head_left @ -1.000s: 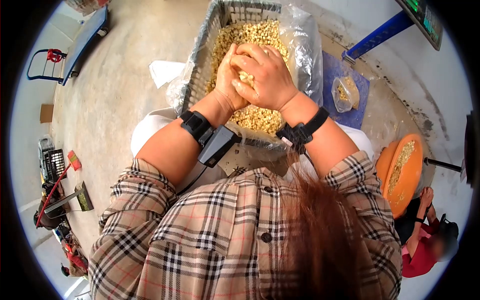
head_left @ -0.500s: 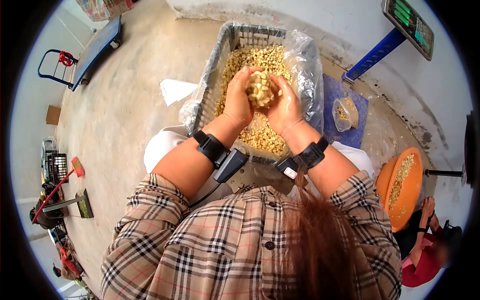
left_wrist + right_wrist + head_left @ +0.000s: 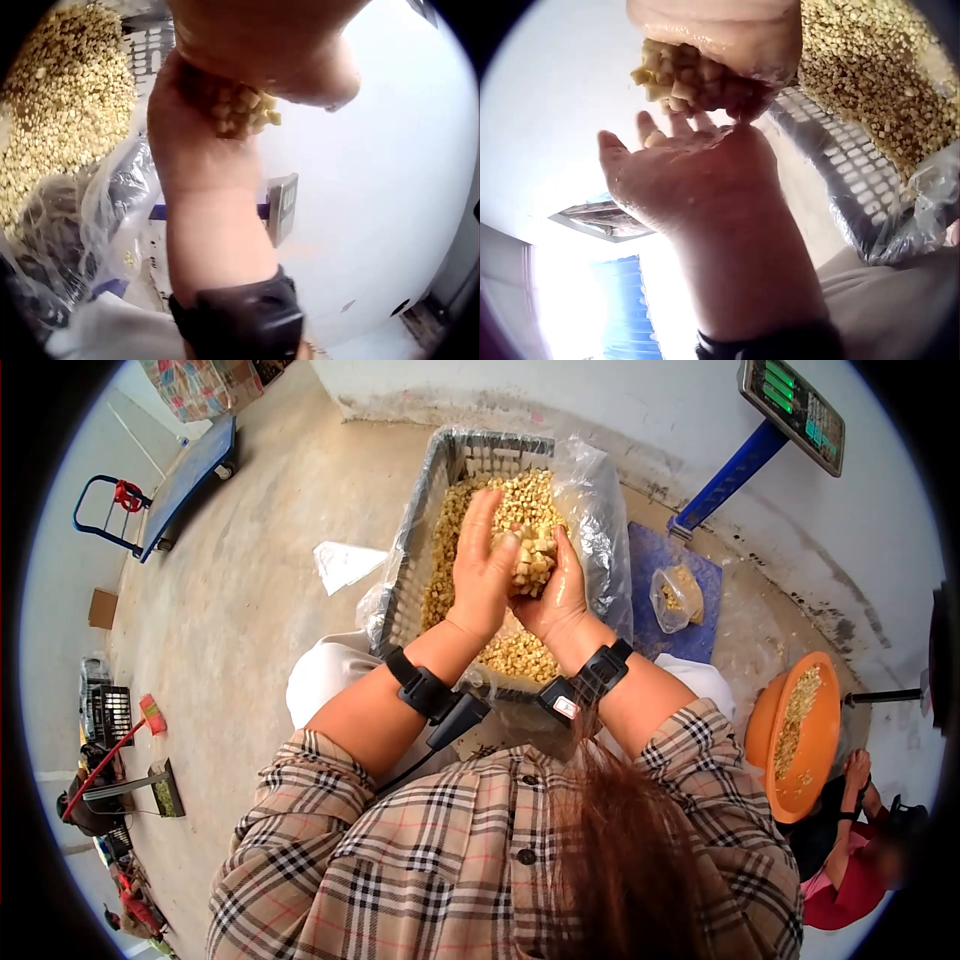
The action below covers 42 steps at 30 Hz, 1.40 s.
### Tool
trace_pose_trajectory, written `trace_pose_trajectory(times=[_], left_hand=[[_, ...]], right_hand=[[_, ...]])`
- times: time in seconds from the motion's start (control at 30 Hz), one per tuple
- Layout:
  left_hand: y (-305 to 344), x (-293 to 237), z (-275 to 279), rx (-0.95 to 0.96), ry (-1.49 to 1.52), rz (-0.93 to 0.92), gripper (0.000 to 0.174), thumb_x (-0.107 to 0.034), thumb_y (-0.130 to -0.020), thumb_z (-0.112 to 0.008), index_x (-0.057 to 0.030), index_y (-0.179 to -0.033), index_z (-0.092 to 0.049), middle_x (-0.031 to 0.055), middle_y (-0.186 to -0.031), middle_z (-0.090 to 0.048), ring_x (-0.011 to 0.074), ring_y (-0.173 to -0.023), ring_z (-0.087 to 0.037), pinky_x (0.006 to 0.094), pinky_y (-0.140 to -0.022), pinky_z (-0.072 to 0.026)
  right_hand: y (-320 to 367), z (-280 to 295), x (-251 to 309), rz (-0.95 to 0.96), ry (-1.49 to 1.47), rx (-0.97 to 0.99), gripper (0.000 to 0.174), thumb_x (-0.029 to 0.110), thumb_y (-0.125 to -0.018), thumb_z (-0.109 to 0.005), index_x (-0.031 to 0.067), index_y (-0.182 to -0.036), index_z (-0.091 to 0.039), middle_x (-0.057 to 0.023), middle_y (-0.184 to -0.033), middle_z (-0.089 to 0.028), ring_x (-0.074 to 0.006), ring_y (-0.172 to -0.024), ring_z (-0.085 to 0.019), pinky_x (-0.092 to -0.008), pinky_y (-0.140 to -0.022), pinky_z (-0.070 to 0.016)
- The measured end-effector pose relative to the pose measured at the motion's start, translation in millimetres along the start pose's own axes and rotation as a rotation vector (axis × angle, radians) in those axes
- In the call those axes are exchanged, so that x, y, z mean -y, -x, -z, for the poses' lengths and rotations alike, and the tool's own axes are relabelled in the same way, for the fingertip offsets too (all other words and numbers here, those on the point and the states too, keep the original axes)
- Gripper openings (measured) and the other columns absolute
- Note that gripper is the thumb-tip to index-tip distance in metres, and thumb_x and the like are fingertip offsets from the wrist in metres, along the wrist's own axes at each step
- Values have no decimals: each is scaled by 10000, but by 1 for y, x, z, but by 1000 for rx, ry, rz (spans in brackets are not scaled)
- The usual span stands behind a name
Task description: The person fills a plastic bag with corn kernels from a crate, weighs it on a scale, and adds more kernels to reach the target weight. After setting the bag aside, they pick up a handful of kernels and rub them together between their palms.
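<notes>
My right hand cups a sticky ball of pale yellow diced pieces, its fingers curled round the far side. My left hand lies along the ball's left side with its fingers fairly straight and the thumb near the top. In the right wrist view the left hand has its palm up and fingers spread under the ball. Wet film shines on both palms. Below the hands stands a grey plastic crate, lined with clear plastic and holding many more diced pieces.
Right of the crate, a blue platform scale bears a small bag of pieces; its display stands on a post. Farther right are an orange basin and another person. A flat trolley and white sheet lie left.
The hands, first clasped together over the pieces, have parted and show the ball. It has passed toward the right hand, while the left hand's fingers have straightened. The head view has shifted.
</notes>
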<state>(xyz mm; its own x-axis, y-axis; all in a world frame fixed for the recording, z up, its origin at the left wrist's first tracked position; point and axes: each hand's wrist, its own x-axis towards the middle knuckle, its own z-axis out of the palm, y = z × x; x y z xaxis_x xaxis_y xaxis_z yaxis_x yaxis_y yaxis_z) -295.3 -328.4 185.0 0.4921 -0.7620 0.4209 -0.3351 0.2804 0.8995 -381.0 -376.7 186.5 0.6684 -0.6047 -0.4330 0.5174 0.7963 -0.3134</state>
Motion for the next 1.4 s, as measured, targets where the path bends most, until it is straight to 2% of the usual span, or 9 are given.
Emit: trace_pose_trajectory(times=[0.07,0.2,0.27,0.4,0.47,0.7,1.07,1.23,1.4], left_hand=[[-1,-12,1,-83,692,487,581,-375,-836,-474,-97,-1315,-298,123,-1358,-284,245,-1238,-284,357,-1006,-224],[-8,-16,-6,-161,1066,1083,545,-539,-817,-405,-126,-1166,-473,69,-1109,-515,229,-1041,-470,397,-922,-332],[-4,7,-3,23,1241,993,511,-549,-808,-411,-105,-1034,-526,100,-1021,-563,256,-965,-533,419,-877,-398],[-4,2,1,11,1239,1095,435,-452,-842,-413,-77,-1033,-518,110,-1025,-563,248,-978,-534,370,-855,-431],[0,8,1,47,1304,1054,456,-464,-844,-401,-72,-1048,-514,109,-1042,-556,246,-985,-530,368,-861,-426],[8,30,4,118,1440,948,532,-504,-851,-360,-53,-1098,-498,106,-1102,-533,237,-1012,-515,362,-885,-410],[7,-20,17,312,1217,954,634,-581,-818,-371,-61,-1168,-462,92,-1120,-516,212,-1026,-507,348,-886,-412],[10,-12,15,315,1142,995,371,-385,-808,-549,-82,-1021,-523,60,-962,-569,170,-889,-554,308,-774,-469],[7,-17,13,317,1019,1004,270,-284,-785,-559,-71,-951,-549,64,-888,-586,172,-813,-571,301,-725,-478]], right_hand=[[-3,3,1,61,83,1,499,512,-820,-422,83,-1048,-537,-72,-1018,-559,-224,-947,-534,-370,-853,-418],[-15,15,-1,712,801,182,295,271,-801,-550,15,-938,-602,-84,-933,-592,-186,-882,-556,-291,-780,-441],[-12,12,-1,995,1133,226,275,250,-748,-583,29,-910,-607,-107,-947,-585,-232,-897,-550,-309,-794,-431],[-3,1,5,1412,1695,305,300,167,-661,-645,42,-929,-590,-133,-1027,-565,-295,-931,-541,-386,-825,-420],[5,-6,1,1480,1677,317,270,235,-664,-617,72,-880,-616,-110,-989,-571,-276,-909,-531,-410,-853,-390],[18,-12,4,1591,1757,354,208,149,-651,-608,26,-819,-603,-100,-905,-584,-265,-887,-534,-437,-859,-387],[25,-14,9,1576,1784,414,162,138,-616,-611,51,-744,-563,-71,-826,-545,-249,-853,-528,-435,-839,-388],[27,-11,5,1597,1811,396,153,160,-619,-590,46,-717,-565,-72,-809,-549,-254,-838,-516,-427,-809,-397],[28,-8,1,1621,1842,345,133,156,-615,-567,43,-683,-556,-76,-763,-544,-253,-792,-507,-399,-746,-404]])
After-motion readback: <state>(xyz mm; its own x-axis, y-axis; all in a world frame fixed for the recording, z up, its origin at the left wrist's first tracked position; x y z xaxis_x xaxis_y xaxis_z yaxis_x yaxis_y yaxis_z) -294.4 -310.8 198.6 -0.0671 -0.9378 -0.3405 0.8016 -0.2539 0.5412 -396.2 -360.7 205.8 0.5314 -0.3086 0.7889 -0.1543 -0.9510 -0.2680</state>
